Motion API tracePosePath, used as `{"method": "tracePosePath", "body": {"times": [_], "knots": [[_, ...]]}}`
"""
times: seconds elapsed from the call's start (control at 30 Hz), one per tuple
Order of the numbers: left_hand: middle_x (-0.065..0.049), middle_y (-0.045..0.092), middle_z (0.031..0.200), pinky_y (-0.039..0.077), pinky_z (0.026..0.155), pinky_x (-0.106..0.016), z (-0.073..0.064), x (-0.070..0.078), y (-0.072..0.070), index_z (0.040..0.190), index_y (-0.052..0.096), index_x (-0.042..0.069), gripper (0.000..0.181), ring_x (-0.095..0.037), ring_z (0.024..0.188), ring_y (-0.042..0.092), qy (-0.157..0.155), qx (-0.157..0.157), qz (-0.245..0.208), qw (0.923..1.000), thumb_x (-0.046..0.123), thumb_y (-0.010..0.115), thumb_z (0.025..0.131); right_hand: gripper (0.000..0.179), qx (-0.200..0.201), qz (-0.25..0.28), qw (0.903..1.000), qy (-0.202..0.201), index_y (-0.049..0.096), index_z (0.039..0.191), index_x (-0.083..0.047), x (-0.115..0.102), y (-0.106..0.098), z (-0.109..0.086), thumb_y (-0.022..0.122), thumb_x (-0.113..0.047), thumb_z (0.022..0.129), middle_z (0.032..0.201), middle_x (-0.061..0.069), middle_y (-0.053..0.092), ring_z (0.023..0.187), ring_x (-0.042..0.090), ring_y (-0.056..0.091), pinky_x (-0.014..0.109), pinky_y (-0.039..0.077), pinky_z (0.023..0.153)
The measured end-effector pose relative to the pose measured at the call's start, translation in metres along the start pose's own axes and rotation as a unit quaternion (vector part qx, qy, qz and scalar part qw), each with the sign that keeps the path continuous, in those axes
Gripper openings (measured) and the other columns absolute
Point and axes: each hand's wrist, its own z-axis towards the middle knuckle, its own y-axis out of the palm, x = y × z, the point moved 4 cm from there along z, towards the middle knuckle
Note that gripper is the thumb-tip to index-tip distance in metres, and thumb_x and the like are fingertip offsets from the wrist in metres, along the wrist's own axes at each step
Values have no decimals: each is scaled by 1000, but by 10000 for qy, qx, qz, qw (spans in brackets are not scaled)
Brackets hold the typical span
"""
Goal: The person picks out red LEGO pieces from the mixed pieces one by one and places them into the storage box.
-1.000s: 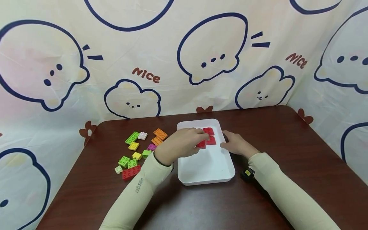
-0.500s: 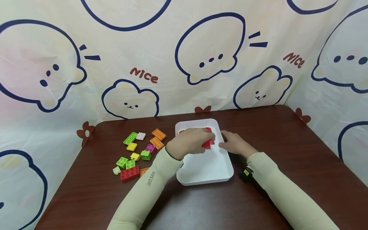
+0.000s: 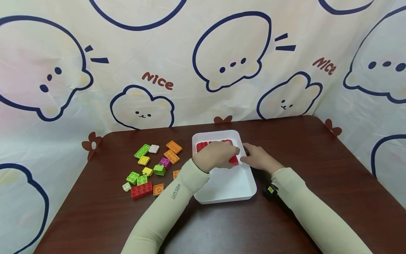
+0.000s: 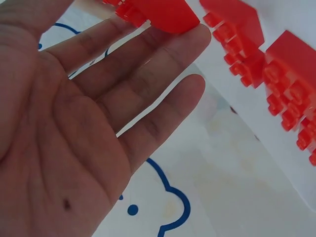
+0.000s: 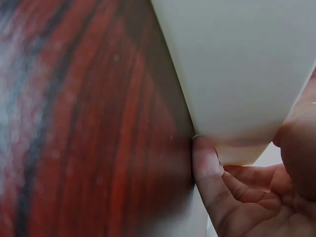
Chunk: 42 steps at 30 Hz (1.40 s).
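My left hand (image 3: 217, 155) reaches over the far half of a white tray (image 3: 226, 190). It pinches a red toy brick (image 3: 234, 160) at the tray's right side; the left wrist view has this brick (image 4: 170, 12) at the fingertips, the thumb's contact out of sight. Further red bricks (image 3: 201, 145) lie along the tray's far end, partly covered by the hand, their studs plain in the left wrist view. At the tray's right wall, my right hand (image 3: 260, 159) holds the edge. Close up, one fingertip (image 5: 205, 155) touches the outer wall low down near the table.
Loose bricks are scattered left of the tray: a long red one (image 3: 141, 190), green (image 3: 142, 151), orange (image 3: 171, 156), yellow (image 3: 143, 161), purple (image 3: 164, 162) and white ones (image 3: 153, 148). A black device (image 3: 270, 191) is at my right wrist. A printed curtain (image 3: 190, 106) borders the brown table (image 3: 301, 148).
My left hand has moved to the right across the tray with the red brick, uncovering red bricks at the tray's far left. The right hand has stayed at the tray's edge.
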Motion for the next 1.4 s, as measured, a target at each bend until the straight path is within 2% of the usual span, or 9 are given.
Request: {"method": "tracePosePath", "body": {"times": [0.33, 0.73, 1.07, 1.4], "knots": [[-2, 71, 106, 57, 85, -32, 8, -4, 12, 134, 63, 15, 53, -16, 87, 63, -100, -185, 143, 9997, 30, 82, 87, 65, -70, 52, 9999, 53, 37, 153, -1, -2, 1, 2, 64, -22, 97, 137, 25, 56, 115, 37, 59, 57, 50, 99], [-1, 70, 107, 57, 82, -31, 6, 3, 15, 133, 65, 17, 54, -15, 92, 63, 28, -186, -18, 9998, 31, 84, 84, 67, -68, 39, 9999, 103, 37, 153, -2, -2, 0, 0, 66, -21, 97, 138, 25, 55, 117, 39, 58, 58, 50, 98], [-1, 70, 109, 55, 83, -26, 7, 6, 21, 128, 69, 15, 50, -13, 91, 62, 208, -255, -16, 9995, 29, 85, 83, 65, -69, 113, 9999, 43, 37, 152, 1, -3, 0, 1, 66, -18, 97, 135, 26, 57, 112, 37, 61, 56, 51, 97], [0, 71, 115, 54, 89, -28, 10, 7, 25, 128, 70, 17, 54, -14, 97, 63, 231, -196, 28, 9995, 31, 88, 80, 68, -72, 91, 9999, 113, 35, 154, 1, -1, -1, 0, 67, -19, 97, 137, 26, 56, 115, 38, 60, 57, 50, 98]]}}
